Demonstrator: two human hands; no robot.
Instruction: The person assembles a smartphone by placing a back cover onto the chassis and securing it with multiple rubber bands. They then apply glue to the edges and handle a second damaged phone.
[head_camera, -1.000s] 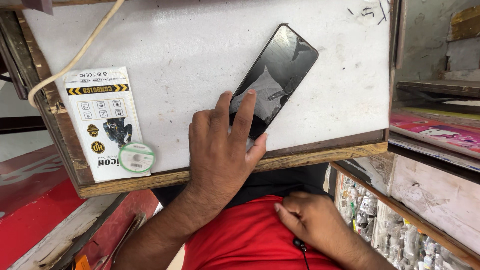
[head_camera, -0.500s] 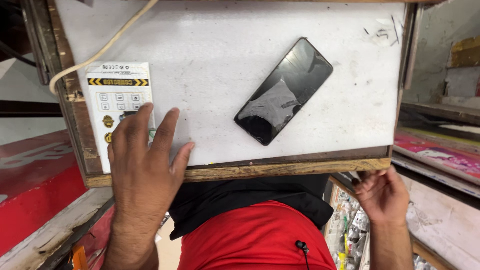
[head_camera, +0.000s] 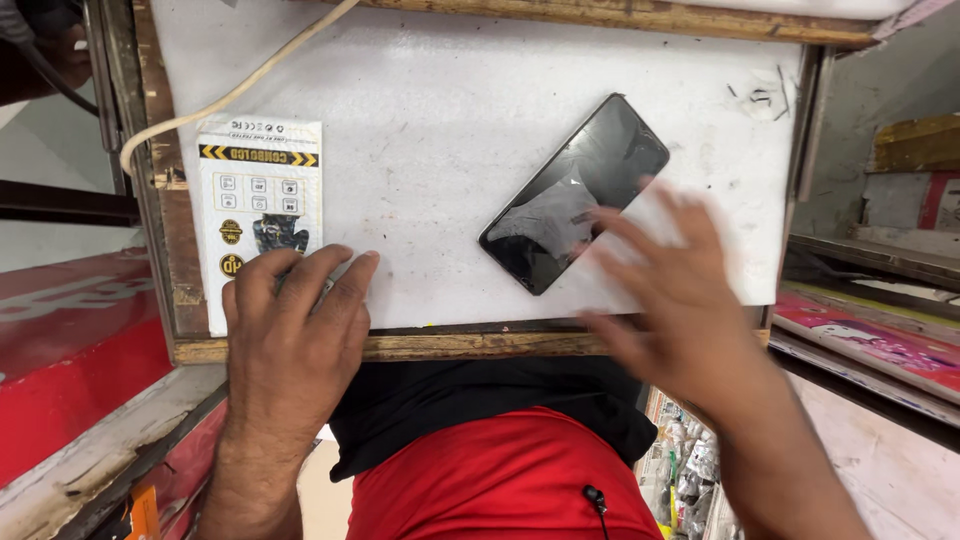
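Black glossy rectangular smartphone (head_camera: 575, 195): flat on white scuffed wood-framed tabletop (head_camera: 450, 120), long axis diagonal, top end toward far right. Right hand (head_camera: 665, 290), blurred, fingers spread, at its near end. Left hand (head_camera: 290, 335), fingers spread flat on white printed card packet (head_camera: 258, 190). Cluttered shop shelves alongside.

A cream cable (head_camera: 230, 95) ran over the white board (head_camera: 430, 110), up above my left hand (head_camera: 290, 330). A red counter (head_camera: 70, 370) sat left of it. Pink paper (head_camera: 880, 345) lay right of my right hand (head_camera: 680, 300).

phones: 1, black, screen up (head_camera: 575, 195) | printed packets: 1, white card (head_camera: 258, 210) | cream cables: 1 (head_camera: 235, 95) | white boards: 1 (head_camera: 450, 110) | hands: 2, left (head_camera: 290, 340), right (head_camera: 675, 290)
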